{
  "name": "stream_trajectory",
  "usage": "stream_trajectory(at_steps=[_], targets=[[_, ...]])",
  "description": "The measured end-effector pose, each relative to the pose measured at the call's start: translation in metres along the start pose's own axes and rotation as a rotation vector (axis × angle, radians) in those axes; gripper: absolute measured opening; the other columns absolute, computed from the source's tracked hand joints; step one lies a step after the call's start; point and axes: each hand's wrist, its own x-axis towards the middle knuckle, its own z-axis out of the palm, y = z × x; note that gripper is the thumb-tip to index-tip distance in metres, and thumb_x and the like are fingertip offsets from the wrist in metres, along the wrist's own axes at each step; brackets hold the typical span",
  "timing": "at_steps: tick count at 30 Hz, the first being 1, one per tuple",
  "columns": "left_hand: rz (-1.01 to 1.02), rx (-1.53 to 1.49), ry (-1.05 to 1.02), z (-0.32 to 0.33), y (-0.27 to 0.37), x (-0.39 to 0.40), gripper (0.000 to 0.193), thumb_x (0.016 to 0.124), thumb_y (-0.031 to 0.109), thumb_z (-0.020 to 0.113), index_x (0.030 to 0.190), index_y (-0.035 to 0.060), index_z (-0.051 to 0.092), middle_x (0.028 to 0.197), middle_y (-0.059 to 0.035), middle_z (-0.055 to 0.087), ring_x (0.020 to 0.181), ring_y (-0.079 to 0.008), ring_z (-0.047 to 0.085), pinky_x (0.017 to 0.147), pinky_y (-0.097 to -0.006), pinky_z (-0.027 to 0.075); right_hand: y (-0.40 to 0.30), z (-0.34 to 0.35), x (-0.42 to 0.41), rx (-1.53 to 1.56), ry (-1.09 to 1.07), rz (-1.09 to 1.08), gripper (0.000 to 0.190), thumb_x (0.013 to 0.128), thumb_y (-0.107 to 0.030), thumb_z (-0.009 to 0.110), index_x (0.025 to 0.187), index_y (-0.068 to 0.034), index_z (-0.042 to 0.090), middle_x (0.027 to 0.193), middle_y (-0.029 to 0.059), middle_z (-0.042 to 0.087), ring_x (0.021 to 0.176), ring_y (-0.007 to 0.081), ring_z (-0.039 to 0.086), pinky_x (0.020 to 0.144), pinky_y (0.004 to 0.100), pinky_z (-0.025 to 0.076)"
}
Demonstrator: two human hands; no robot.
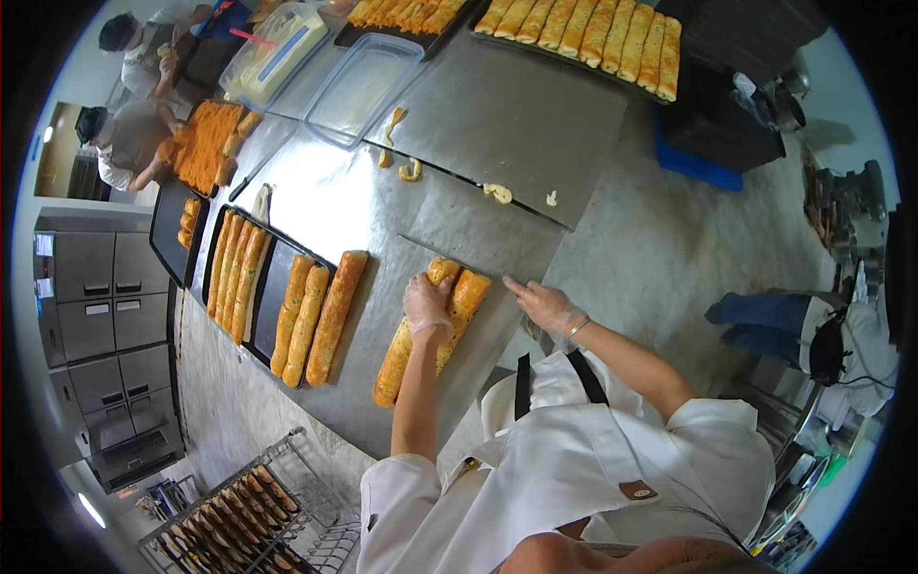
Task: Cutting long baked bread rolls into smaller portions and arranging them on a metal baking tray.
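Observation:
Two long golden bread rolls lie side by side on the metal table before me. My left hand (428, 301), in a clear plastic glove, presses on the left roll (391, 369) near its far end, with its fingers reaching toward the right roll (467, 298). A long, thin knife blade (455, 261) runs across the far ends of both. My right hand (543, 305), also gloved, grips this knife, the index finger stretched along it; the handle is mostly hidden in the palm. Whether the blade has entered the bread cannot be made out.
Left of me, more long rolls (337, 316) lie on and beside a black tray (269, 294). Bread scraps (497, 192) dot the table (516, 136). Farther off are a clear plastic container (276, 54), an empty-looking lid (366, 86) and a full roll tray (581, 36). Two people work at far left.

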Motion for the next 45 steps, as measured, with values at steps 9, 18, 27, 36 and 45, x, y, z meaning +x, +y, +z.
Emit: stream_trajectory(at_steps=[9, 18, 27, 36, 45], targets=[[0.045, 0.099, 0.091, 0.021, 0.028, -0.038, 0.120, 0.074, 0.068, 0.080, 0.159, -0.0015, 0.031, 0.156, -0.0240, 0.043, 0.149, -0.0387, 0.037, 0.124, -0.0578, 0.022, -0.007, -0.003, 0.011, 0.060, -0.039, 0.047, 0.056, 0.100, -0.022, 0.061, 0.154, -0.026, 0.045, 0.100, 0.0155, 0.064, 0.081, 0.0401, 0.070, 0.069, 0.0517, 0.058], [0.067, -0.027, 0.165, 0.044, -0.018, -0.062, 0.135, 0.066, 0.065, 0.087, 0.160, -0.0041, 0.019, 0.166, -0.0235, 0.027, 0.156, -0.0417, 0.019, 0.127, -0.0619, 0.008, -0.068, -0.025, -0.031, 0.059, 0.144, -0.014, 0.056, 0.102, -0.026, 0.060, 0.156, -0.026, 0.044, 0.095, 0.0158, 0.064, 0.072, 0.0406, 0.067, 0.062, 0.0502, 0.057], [0.030, -0.045, 0.077, 0.022, -0.029, -0.071, 0.133, 0.067, 0.071, 0.083, 0.159, -0.0035, 0.023, 0.161, -0.0213, 0.033, 0.154, -0.0398, 0.023, 0.127, -0.0610, 0.009, -0.084, -0.020, -0.075, -0.053, 0.060, -0.045, 0.056, 0.104, -0.026, 0.058, 0.158, -0.027, 0.043, 0.093, 0.0122, 0.062, 0.072, 0.0355, 0.068, 0.063, 0.0464, 0.058], [0.119, -0.094, -0.016, -0.015, 0.003, -0.016, 0.088, 0.091, 0.061, 0.070, 0.148, 0.0002, 0.043, 0.137, -0.0241, 0.060, 0.131, -0.0414, 0.055, 0.110, -0.0494, 0.044, -0.045, -0.029, -0.089, -0.057, 0.160, 0.094, 0.055, 0.105, -0.023, 0.058, 0.158, -0.024, 0.043, 0.100, 0.0147, 0.064, 0.079, 0.0377, 0.068, 0.070, 0.0480, 0.058], [0.197, -0.047, -0.017, -0.001, 0.011, -0.002, 0.055, 0.097, 0.045, 0.069, 0.127, -0.0004, 0.060, 0.121, -0.0221, 0.065, 0.114, -0.0386, 0.061, 0.100, -0.0468, 0.050, -0.020, -0.038, -0.104, -0.008, 0.145, 0.172, 0.058, 0.102, -0.018, 0.061, 0.157, -0.020, 0.044, 0.098, 0.0136, 0.064, 0.079, 0.0347, 0.067, 0.070, 0.0455, 0.058]])
